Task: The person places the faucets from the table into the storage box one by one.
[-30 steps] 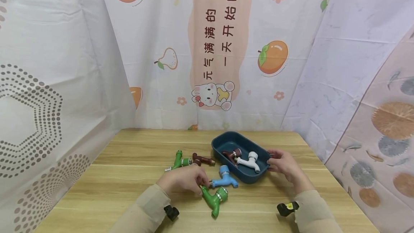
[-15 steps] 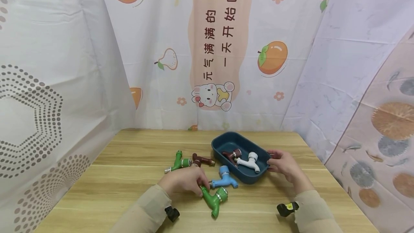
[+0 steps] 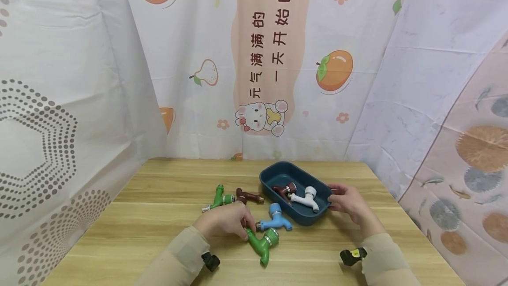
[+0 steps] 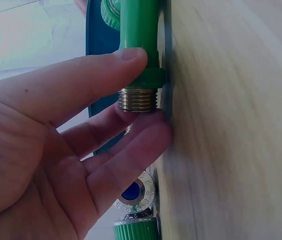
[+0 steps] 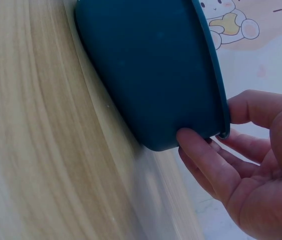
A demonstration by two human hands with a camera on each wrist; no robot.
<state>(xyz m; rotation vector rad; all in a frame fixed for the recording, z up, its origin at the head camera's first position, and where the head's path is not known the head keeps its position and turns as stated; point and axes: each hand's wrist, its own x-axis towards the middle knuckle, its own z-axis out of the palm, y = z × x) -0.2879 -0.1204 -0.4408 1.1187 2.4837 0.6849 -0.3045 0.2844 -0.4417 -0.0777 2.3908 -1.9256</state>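
Note:
My left hand [image 3: 227, 222] pinches a green faucet [image 3: 259, 245] at its threaded inlet end, close to the table's front. In the left wrist view the thumb lies on the green faucet's body [image 4: 140, 30], just above the brass thread [image 4: 138, 100], with the other fingers behind and below. My right hand [image 3: 351, 206] grips the right end of a dark blue plastic basin [image 3: 305, 220]. In the right wrist view, fingers hold the basin's corner [image 5: 155, 90] by wall and rim. Inside the basin lie a white faucet [image 3: 305, 198] and a dark red faucet [image 3: 283, 190].
A light blue faucet [image 3: 275, 219] lies between the held green faucet and the basin. Behind my left hand are another dark red faucet [image 3: 250, 195] and another green faucet [image 3: 218, 198], partly hidden. Patterned curtains [image 3: 198, 109] enclose the wooden table [image 3: 170, 189].
The green faucet in my left hand has shifted and tilted very slightly. My right hand, the basin and the other faucets stay where they were.

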